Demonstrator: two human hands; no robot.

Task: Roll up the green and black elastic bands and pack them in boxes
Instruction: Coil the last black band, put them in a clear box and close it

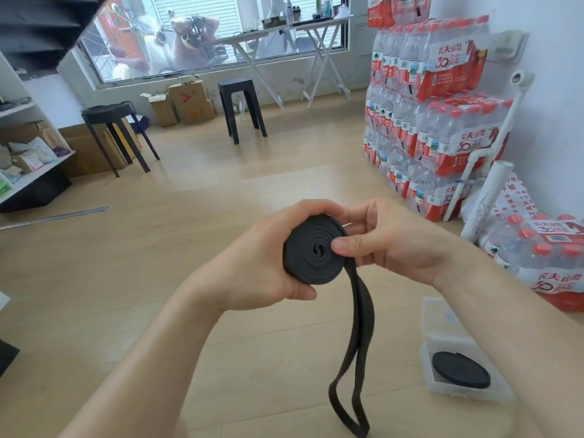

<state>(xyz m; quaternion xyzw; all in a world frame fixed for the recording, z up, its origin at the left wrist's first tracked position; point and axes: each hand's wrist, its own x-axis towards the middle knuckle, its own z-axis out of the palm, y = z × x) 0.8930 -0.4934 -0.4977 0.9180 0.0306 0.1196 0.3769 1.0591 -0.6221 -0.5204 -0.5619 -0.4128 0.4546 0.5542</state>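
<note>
One black elastic band [313, 251], part rolled, entered from the head view, the only view.

- Coil: a flat spiral of several turns, held in the air between both hands, face toward the camera.
- Left hand [268, 257]: closed round the coil, fingers over its top edge and thumb beneath.
- Right hand [388, 238]: gripped the same band from the other side, thumb pressed on the coil's face near the centre and fingers curled behind where the strap left the roll.
- Loose tail [354, 358]: a long doubled loop that hung straight down below the right hand, unrolled.
- Box [442, 327]: clear plastic, open, on the floor [221, 191] below and to the outside of the right hand, well apart from it.
- Rolled black band [459, 369]: a finished coil that lay inside the box.
- Green band: none seen.

Step judged: rolling, roughly mid-way on this band. The next move likely called for turning the coil while the right hand fed the tail on under tension. The left grip would have to hold firm, as the elastic could spring the turns loose.
</note>
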